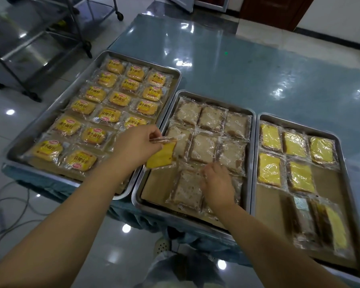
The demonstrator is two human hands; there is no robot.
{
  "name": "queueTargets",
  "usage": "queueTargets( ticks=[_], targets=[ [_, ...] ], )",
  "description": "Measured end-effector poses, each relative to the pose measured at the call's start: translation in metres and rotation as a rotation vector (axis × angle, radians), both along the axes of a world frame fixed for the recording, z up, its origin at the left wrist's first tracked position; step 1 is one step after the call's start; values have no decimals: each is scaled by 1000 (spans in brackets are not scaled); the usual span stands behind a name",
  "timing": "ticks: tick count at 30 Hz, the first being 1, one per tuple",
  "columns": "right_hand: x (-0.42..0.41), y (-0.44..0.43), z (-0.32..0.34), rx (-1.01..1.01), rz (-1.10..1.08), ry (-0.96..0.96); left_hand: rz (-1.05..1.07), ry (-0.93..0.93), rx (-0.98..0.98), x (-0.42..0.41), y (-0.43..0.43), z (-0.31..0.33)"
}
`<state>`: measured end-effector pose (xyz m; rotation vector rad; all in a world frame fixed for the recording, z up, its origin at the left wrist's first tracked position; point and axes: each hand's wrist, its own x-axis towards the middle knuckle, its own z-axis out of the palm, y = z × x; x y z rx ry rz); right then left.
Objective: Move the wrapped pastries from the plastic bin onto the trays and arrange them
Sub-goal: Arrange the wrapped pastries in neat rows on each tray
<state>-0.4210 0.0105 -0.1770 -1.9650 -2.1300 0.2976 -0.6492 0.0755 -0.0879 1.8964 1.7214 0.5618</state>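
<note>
A: From the head camera, how far along does it look?

B: Well on, I'd judge. The left tray (50,113) is packed with rows of yellow-label buns. The middle tray (195,217) has two full far rows of brown pastries and a third row begun; brown liner shows bare at its near left. The right tray (349,183) holds five yellow cakes at the far end, with a few packets lying loose near its front edge. The plastic bin isn't in view.

A: And the hands?

B: The left hand (136,143) pinches the clear seam of a yellow wrapped cake (160,156), held hanging over the seam between the left and middle trays. The right hand (216,182) lies fingers-down on a brown pastry (187,188) in the middle tray's near row; whether it grips or only presses, I cannot tell.

A: Room to move?

B: The trays sit rim to rim at the table's near edge. Open liner waits in the right tray's middle; the blue table (258,65) beyond is free.
</note>
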Motion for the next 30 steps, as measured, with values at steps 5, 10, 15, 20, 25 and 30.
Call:
queueTargets(
  ticks=[5, 10, 15, 20, 25, 30],
  targets=[
    [1, -19, -13, -164, 347, -278, 101, -238, 9, 10, 0, 2],
    [12, -19, -7, -164, 225, -21, 157, -495, -41, 28, 5, 0],
    [39, -19, 28, -112, -159, 672, 129, -555, -86, 76, 4, -4],
    [90, -30, 54, -165, -322, 1063, 56, -588, -116, 162, -4, -5],
    [176, -44, 65, -16, -556, 999, -42, -636, -220, 253, -11, -14],
    [264, -61, 65, 171, -802, 894, -193, -461, -273, 339, -20, -41]
  ],
)
